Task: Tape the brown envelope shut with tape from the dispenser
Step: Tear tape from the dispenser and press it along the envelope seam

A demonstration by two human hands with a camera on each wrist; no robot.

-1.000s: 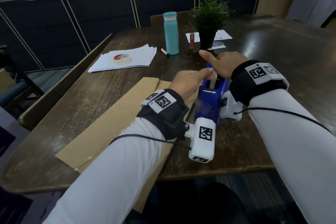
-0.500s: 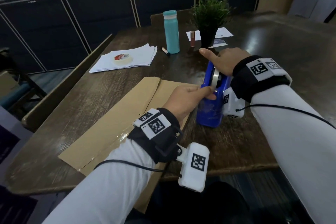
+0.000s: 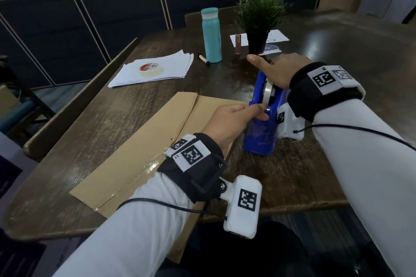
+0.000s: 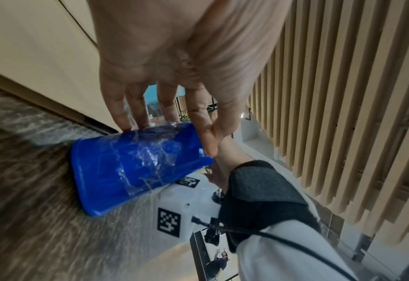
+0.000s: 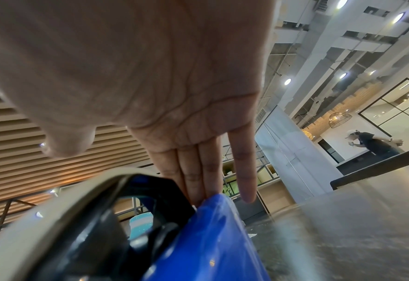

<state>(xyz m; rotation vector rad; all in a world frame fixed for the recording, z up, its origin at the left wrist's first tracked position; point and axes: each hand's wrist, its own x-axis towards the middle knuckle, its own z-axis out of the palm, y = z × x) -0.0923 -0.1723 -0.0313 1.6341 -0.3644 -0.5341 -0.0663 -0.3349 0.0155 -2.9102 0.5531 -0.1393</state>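
The brown envelope (image 3: 139, 148) lies flat on the dark table, flap side away from me, partly under my left forearm. To its right stands the blue tape dispenser (image 3: 261, 137) (image 4: 126, 167) (image 5: 210, 237) with its roll of clear tape (image 3: 268, 89) (image 5: 54, 209). My left hand (image 3: 262, 111) (image 4: 167, 136) is at the dispenser's near cutter end, thumb and fingers pinched there on the clear tape end, which is hard to see. My right hand (image 3: 276, 69) (image 5: 210, 171) rests on the dispenser's far top with straight fingers. Crumpled clear tape clings to the dispenser's front face.
A white paper stack (image 3: 171, 63) with a masking tape roll (image 3: 150, 69) lies at the back left. A teal bottle (image 3: 211, 35), a marker (image 3: 204, 60), a small brown tube (image 3: 238, 44) and a potted plant (image 3: 258, 20) stand behind. The table's front edge (image 3: 292, 206) is close.
My left hand has drawn back from the roll on top to the dispenser's near cutter end. My right hand has stayed on the dispenser's far top.
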